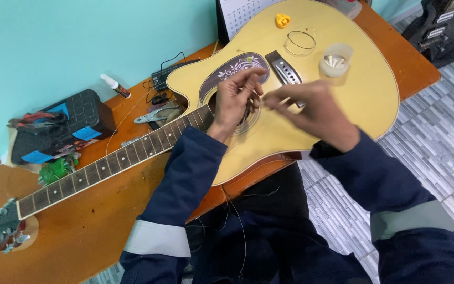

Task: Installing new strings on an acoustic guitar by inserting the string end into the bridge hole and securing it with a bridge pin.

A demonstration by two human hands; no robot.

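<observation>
One guitar flat on a wooden table, neck running left, headstock at the table's edge. Two hands over the soundhole: left hand fingers curled and pinched, seemingly on a thin string; right hand blurred, fingertips drawn together, grip impossible to make out. On the body: one yellow pick, one coiled string, one clear cup. Beside the neck: pliers, black case, green bundle, small white tube.
</observation>
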